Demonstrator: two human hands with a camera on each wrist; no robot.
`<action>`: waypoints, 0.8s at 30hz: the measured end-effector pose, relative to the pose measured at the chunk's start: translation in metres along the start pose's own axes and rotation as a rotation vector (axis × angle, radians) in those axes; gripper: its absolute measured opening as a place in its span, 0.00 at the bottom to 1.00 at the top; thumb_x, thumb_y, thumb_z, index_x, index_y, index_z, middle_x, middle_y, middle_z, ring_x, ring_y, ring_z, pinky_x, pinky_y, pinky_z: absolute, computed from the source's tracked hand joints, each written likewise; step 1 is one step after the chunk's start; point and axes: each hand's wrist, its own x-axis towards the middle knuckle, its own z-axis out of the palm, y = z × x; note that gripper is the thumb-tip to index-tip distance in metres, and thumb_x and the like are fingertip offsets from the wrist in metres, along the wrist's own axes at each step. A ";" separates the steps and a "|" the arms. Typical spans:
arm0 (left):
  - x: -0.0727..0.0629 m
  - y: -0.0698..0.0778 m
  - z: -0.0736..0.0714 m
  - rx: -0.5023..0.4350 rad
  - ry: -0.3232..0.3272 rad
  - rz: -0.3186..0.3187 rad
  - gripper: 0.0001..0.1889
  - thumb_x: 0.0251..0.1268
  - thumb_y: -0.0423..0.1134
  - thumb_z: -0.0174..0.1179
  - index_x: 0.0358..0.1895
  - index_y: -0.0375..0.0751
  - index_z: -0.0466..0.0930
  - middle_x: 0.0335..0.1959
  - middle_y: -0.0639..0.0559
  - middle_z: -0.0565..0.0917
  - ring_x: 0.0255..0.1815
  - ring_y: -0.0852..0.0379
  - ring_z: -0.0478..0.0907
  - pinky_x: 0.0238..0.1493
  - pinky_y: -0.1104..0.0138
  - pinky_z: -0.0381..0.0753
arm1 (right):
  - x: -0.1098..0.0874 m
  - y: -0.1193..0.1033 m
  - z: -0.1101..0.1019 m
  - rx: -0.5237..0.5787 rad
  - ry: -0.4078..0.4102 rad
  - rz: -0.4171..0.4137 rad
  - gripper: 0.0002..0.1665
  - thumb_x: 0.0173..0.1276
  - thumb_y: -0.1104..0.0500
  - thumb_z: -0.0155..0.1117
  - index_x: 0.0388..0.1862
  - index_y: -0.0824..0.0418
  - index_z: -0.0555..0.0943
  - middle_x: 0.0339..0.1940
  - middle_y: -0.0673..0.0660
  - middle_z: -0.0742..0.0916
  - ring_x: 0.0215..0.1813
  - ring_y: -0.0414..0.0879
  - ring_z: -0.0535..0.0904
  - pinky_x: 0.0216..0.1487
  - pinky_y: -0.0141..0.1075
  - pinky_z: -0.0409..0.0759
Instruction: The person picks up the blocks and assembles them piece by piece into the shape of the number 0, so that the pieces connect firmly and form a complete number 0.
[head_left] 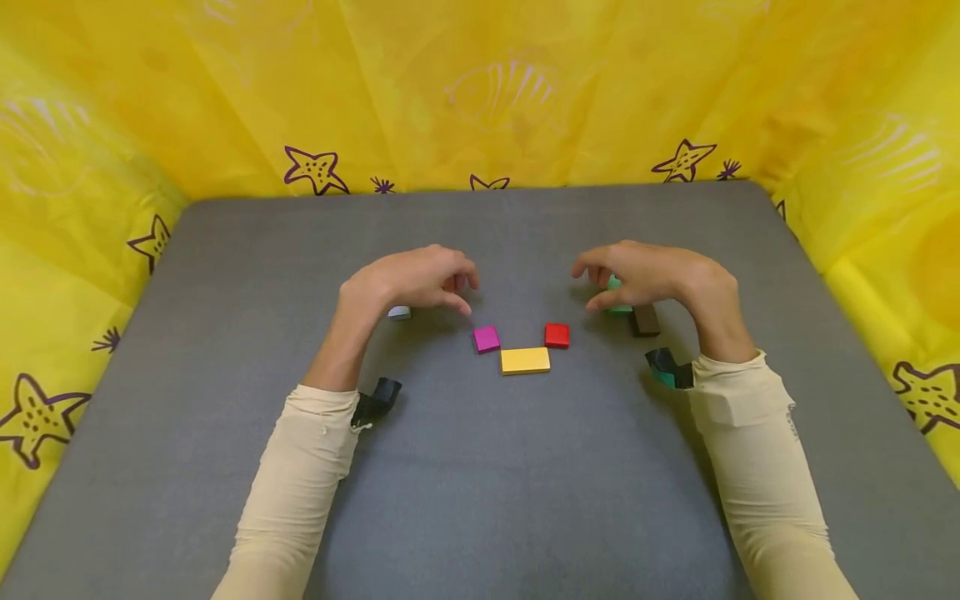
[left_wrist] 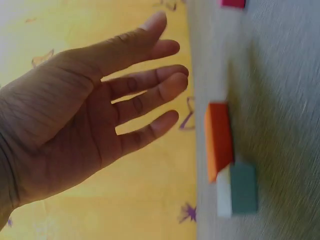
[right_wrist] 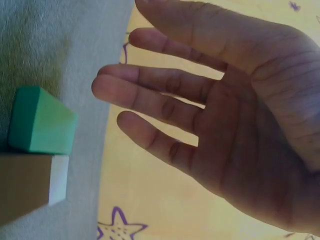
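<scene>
My left hand [head_left: 420, 277] hovers above the table with fingers loosely bent, holding nothing. Below it lie an orange block [left_wrist: 219, 140] and a pale grey-green block [left_wrist: 242, 189], touching end to end in the left wrist view; the head view hides the orange one. Over a green block [head_left: 618, 297] and a dark brown block [head_left: 646, 321] hangs my right hand [head_left: 647, 273], its fingers relaxed and its palm bare. Between the hands, a yellow block [head_left: 525, 361] lies crosswise, with a magenta block [head_left: 486, 338] at its upper left corner and a red block [head_left: 557, 335] at its upper right.
A grey tabletop [head_left: 510, 483] carries all the blocks. Yellow cloth [head_left: 495, 100] printed with starfish and fish stands along its back and sides. Dark pieces [head_left: 378, 400] stick out at both wrists beside the cream sleeves [head_left: 292, 483].
</scene>
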 end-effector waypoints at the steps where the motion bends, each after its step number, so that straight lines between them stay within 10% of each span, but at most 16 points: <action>1: -0.004 -0.004 -0.003 -0.006 0.006 -0.017 0.20 0.67 0.41 0.72 0.58 0.39 0.83 0.46 0.46 0.87 0.47 0.50 0.82 0.56 0.56 0.81 | -0.002 0.001 -0.001 0.003 0.006 0.001 0.25 0.69 0.56 0.75 0.62 0.60 0.80 0.51 0.60 0.87 0.54 0.53 0.82 0.59 0.52 0.80; 9: -0.024 -0.030 -0.013 0.017 0.063 -0.188 0.19 0.71 0.37 0.67 0.62 0.41 0.82 0.56 0.40 0.84 0.57 0.43 0.79 0.63 0.49 0.78 | -0.013 0.013 -0.008 0.003 0.032 0.086 0.26 0.67 0.59 0.76 0.61 0.64 0.79 0.54 0.64 0.87 0.57 0.59 0.83 0.60 0.57 0.80; 24: -0.009 -0.040 0.001 0.062 0.055 -0.150 0.16 0.72 0.31 0.63 0.61 0.36 0.82 0.61 0.36 0.82 0.62 0.39 0.78 0.69 0.47 0.75 | 0.000 0.017 0.004 -0.153 0.029 0.166 0.30 0.53 0.64 0.85 0.56 0.60 0.83 0.53 0.61 0.87 0.55 0.57 0.80 0.61 0.57 0.79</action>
